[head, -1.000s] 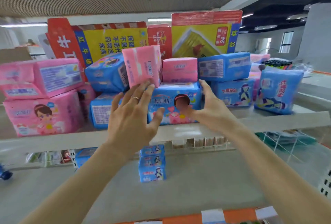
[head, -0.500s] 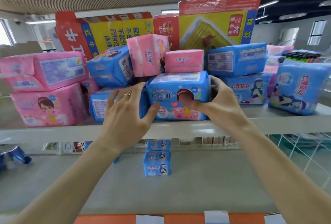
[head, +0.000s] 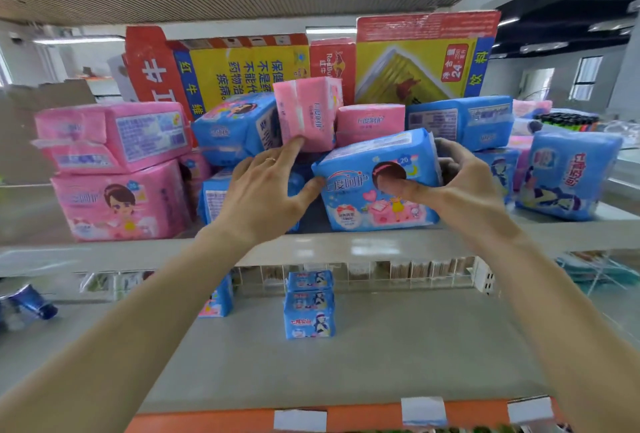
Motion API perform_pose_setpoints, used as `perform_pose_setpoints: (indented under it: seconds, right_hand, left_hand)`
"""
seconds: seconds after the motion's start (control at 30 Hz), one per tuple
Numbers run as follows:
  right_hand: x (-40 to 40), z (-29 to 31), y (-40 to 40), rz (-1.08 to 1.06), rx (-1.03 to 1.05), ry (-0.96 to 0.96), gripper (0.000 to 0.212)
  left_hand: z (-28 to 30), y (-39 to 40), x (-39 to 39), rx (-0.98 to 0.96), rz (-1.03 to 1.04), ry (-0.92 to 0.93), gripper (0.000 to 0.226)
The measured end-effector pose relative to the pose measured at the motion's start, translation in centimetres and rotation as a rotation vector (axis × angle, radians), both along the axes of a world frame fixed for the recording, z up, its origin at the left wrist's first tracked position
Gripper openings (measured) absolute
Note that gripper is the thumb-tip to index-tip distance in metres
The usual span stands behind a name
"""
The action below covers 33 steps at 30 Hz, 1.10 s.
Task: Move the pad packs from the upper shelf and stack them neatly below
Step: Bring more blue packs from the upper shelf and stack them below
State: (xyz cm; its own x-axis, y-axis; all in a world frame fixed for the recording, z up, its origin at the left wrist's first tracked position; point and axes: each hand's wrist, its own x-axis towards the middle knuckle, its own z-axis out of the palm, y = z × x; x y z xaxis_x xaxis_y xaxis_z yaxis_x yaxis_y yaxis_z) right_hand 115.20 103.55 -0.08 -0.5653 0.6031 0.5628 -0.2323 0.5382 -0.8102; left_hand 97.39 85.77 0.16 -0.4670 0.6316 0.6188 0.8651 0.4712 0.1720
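Note:
A blue pad pack (head: pixel 349 190) sits tilted at the front of the upper shelf (head: pixel 346 247). My right hand (head: pixel 464 190) grips its right end, thumb on the front and fingers behind. My left hand (head: pixel 263 197) has straight fingers; its thumb touches the pack's left edge and its fingertips press the bottom of an upright pink pack (head: pixel 308 110). More pink and blue packs crowd the upper shelf. On the lower shelf (head: pixel 415 346) stands a stack of three small blue packs (head: pixel 309 306), with another blue pack (head: pixel 220 297) to its left.
Large pink packs (head: pixel 114 169) fill the upper shelf's left, blue packs (head: pixel 568 176) its right. Red and yellow cartons (head: pixel 242 68) stand behind. A blue can (head: pixel 33 301) lies at the lower left. Wire dividers (head: pixel 588 280) are at the lower right.
The blue pack has tipped up at its right end in my right hand. My left hand has risen; its fingertips now touch the upright pink pack.

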Motion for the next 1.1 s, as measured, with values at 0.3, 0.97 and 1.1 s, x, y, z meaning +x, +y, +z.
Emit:
perform_pose_setpoints:
  seconds: [0.3, 0.97, 1.1]
  right_hand:
    - [4.4, 0.0, -1.6, -0.059, -0.099, 0.093, 0.076]
    - [3.2, -4.6, -11.1, 0.242, -0.218, -0.021, 0.063]
    - [3.0, -8.1, -14.1, 0.253, -0.279, -0.103, 0.057]
  left_hand:
    - [-0.4, -2.3, -0.3, 0.058, -0.180, -0.152, 0.072]
    - [-8.0, -11.8, 3.3, 0.401, -0.716, -0.800, 0.048]
    - [-11.4, -14.5, 3.9, 0.491, -0.596, -0.888, 0.050]
